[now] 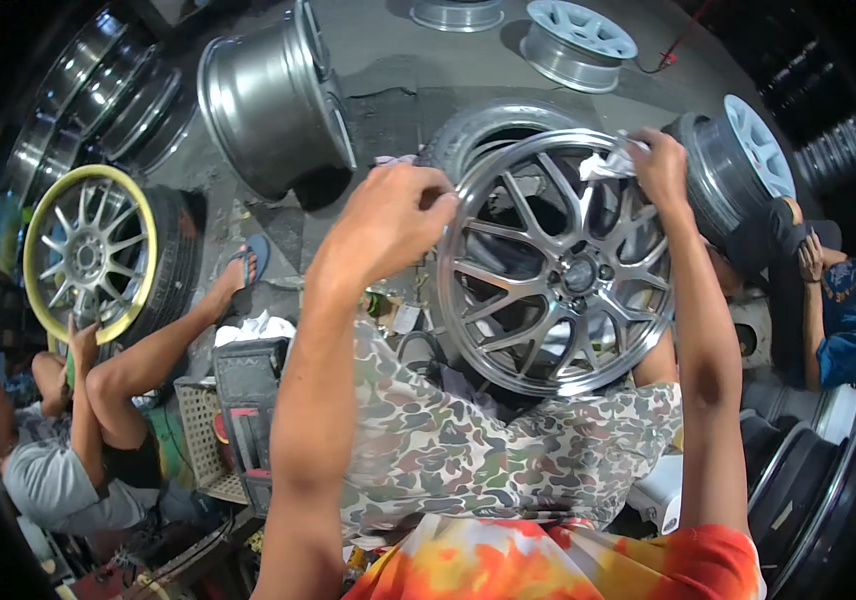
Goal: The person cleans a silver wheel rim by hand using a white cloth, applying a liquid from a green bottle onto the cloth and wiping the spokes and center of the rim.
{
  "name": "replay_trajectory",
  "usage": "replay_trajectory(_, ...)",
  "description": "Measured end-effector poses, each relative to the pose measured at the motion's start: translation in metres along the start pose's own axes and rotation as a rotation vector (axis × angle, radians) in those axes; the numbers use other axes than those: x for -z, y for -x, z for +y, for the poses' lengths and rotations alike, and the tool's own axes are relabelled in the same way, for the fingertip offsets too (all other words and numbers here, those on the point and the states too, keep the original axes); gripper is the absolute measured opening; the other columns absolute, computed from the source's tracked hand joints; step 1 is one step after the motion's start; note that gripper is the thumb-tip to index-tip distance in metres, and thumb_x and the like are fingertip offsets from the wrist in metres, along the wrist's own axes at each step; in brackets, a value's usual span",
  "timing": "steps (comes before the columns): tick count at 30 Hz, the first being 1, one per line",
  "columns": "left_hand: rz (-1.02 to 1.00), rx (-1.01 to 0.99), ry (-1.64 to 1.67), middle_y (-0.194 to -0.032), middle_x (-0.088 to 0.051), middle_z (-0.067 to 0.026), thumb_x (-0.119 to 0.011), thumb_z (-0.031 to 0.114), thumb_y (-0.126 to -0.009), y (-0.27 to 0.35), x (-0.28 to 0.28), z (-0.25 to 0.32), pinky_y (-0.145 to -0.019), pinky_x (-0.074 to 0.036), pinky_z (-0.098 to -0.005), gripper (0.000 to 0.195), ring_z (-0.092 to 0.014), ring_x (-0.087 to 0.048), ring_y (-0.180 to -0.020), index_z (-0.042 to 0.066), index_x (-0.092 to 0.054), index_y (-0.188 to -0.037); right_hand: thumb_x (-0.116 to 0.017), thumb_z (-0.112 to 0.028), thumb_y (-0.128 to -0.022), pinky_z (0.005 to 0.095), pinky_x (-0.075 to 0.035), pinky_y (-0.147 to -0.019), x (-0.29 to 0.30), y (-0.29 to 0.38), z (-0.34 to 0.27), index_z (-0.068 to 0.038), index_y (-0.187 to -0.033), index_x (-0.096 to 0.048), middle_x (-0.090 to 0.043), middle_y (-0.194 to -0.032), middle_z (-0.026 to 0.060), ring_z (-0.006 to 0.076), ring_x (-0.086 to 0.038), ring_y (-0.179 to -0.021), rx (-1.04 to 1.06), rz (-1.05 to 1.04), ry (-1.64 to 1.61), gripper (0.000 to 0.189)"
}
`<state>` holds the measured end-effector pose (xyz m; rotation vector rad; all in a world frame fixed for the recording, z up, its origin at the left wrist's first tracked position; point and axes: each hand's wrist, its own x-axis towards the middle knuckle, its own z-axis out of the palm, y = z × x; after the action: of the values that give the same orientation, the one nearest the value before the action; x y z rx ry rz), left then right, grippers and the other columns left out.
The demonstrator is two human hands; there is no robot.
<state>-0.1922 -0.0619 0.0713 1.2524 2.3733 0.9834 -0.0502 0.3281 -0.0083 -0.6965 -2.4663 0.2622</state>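
Note:
A silver multi-spoke alloy wheel rim (488, 282) stands tilted before my knees, its spoked face towards me. My left hand (398, 206) is at the rim's upper left edge, fingers curled; whether it grips the edge cannot be told. Part of a pale cloth (396, 160) shows just behind that hand. My right hand (660, 166) holds a crumpled white cloth (608, 165) against the rim's upper right edge. Behind the rim lies a tyre (465, 131), partly hidden by it.
A large grey wheel rim (263, 112) stands upper left. Co-workers sit at both sides, the left one by a yellow-edged wheel (90, 255). White cloth (255, 328) lies on a dark case (248, 390) by my left arm. Stacked rims (795, 480) stand lower right.

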Motion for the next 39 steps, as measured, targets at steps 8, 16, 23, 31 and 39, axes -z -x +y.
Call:
replay_trajectory(8,-0.117,-0.017,0.080,-0.092,-0.076,-0.0135,-0.063,0.016,-0.099,-0.003,0.001,-0.002,-0.082,-0.055,-0.0305,0.028,-0.017,-0.072,-0.087,-0.008,-0.072,-0.110,-0.069,-0.017,-0.084,0.0551,-0.052,-0.086,0.010,0.244,0.145,0.006,-0.099,-0.068,-0.071,-0.094,0.0295,0.0506,-0.068,-0.089,-0.543,0.111,0.316,0.027)
replay_trajectory(16,-0.170,-0.134,0.067,-0.089,-0.074,-0.0115,-0.061,0.018,-0.100,-0.013,-0.015,0.016,-0.082,-0.054,-0.0296,0.030,-0.016,-0.070,-0.086,-0.010,-0.070,-0.108,-0.062,-0.013,-0.086,0.0562,-0.053,-0.080,-0.027,0.403,0.002,0.007,-0.096,-0.062,-0.068,-0.092,0.0331,0.0516,-0.067,-0.080,-0.933,0.053,0.133,0.023)
replay_trajectory(23,-0.146,-0.133,-0.016,-0.090,-0.075,-0.0111,-0.061,0.020,-0.101,-0.012,-0.014,0.004,-0.082,-0.054,-0.0300,0.031,-0.016,-0.069,-0.087,-0.009,-0.071,-0.109,-0.057,0.002,-0.099,0.0370,-0.066,-0.072,-0.048,0.440,-0.099,0.013,-0.112,-0.060,-0.066,-0.109,0.0207,0.0269,-0.070,-0.083,-1.669,-0.140,-1.182,0.017)
replay_trajectory(31,-0.097,0.137,0.016,-0.090,-0.075,-0.0080,-0.065,0.022,-0.100,0.013,0.018,-0.032,-0.082,-0.053,-0.0277,0.031,-0.013,-0.068,-0.086,-0.006,-0.073,-0.110,-0.050,0.007,-0.084,0.0282,-0.043,-0.049,-0.043,0.423,-0.137,0.001,-0.111,-0.066,-0.064,-0.074,0.0044,0.0111,-0.058,-0.057,-1.052,-0.876,-1.041,0.031)
replay_trajectory(39,-0.038,0.237,0.126,-0.095,-0.074,-0.0074,-0.063,0.023,-0.102,0.033,0.034,-0.054,-0.083,-0.053,-0.0263,0.030,-0.011,-0.066,-0.089,-0.003,-0.074,-0.111,-0.048,0.011,-0.079,0.0274,-0.043,-0.051,-0.071,0.423,-0.146,0.004,-0.106,-0.064,-0.062,-0.078,0.0056,0.0111,-0.058,-0.059,-0.914,-0.951,-1.106,0.032)
